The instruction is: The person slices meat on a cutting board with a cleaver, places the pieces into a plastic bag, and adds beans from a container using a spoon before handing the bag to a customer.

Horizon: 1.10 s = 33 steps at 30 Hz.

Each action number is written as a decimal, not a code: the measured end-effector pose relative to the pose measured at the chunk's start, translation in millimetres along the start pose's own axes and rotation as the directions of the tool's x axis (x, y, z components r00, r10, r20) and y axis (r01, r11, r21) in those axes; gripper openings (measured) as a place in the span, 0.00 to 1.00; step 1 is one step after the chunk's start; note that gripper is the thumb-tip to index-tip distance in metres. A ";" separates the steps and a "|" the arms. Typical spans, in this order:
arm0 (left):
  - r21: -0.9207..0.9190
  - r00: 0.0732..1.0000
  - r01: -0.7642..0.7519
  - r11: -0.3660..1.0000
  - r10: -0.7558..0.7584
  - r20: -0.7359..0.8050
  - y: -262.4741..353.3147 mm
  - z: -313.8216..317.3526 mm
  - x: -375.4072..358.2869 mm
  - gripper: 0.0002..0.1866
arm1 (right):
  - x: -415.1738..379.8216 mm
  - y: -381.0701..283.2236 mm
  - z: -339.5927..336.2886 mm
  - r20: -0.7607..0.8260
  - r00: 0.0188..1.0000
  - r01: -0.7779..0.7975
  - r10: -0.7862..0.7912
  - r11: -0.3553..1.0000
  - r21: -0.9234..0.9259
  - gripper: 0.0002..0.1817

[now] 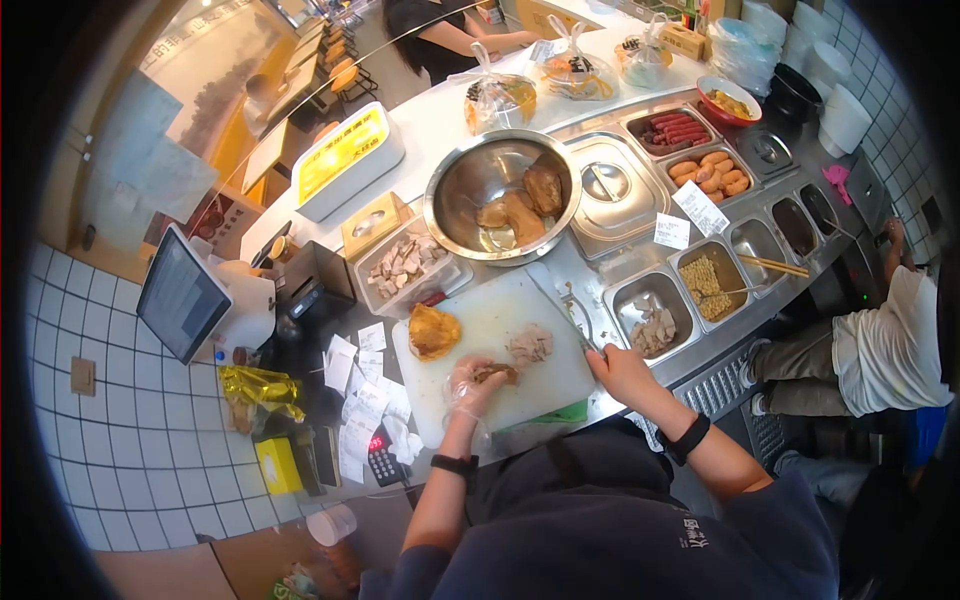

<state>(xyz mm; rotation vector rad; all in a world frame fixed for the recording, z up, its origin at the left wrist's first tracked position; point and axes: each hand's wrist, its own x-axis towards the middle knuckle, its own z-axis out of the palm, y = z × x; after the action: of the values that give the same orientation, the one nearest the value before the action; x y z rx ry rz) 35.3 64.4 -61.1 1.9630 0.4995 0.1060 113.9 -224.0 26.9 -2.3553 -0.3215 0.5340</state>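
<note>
My left hand (468,392), in a clear plastic glove, is closed around a brown piece of cooked meat (497,373) on the white cutting board (470,315). A small pile of sliced meat (530,344) lies just beyond it. At the board's upper left rests a golden-brown chunk of meat (433,332). My bare right hand (617,372) grips a knife (572,322) at the board's right edge; its thin blade is seen nearly edge-on and points away from me.
Behind the board stand a steel bowl (460,170) with large meat pieces and a plastic tub (440,284) of chopped meat. Steel food pans (625,297) line the right. Receipts (365,412) and a screen (185,290) are left. A person in white (890,340) stands right.
</note>
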 end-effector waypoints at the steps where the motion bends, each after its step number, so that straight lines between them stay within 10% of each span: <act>1: -0.032 0.999 0.041 0.999 -0.040 0.034 -1.7 1.5 -0.1 0.18 | -3.5 -2.3 8.2 -0.006 1.000 -0.010 0.010 1.000 -0.002 0.25; 17: 0.003 0.958 0.018 1.000 -0.017 -0.287 30.5 6.4 -23.2 0.18 | -38.4 -67.6 -9.9 0.247 0.961 0.098 -0.122 0.989 0.108 0.24; 33: 0.232 0.941 -0.194 0.953 0.247 -0.232 37.8 1.0 -20.2 0.18 | 9.7 -47.2 79.3 0.124 0.976 0.161 -0.179 0.977 0.140 0.24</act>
<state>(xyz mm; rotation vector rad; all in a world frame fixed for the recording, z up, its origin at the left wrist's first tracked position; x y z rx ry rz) 28.5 42.3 -25.0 2.2191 0.4698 0.4764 82.2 -140.4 2.4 -2.1475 -0.5311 0.6145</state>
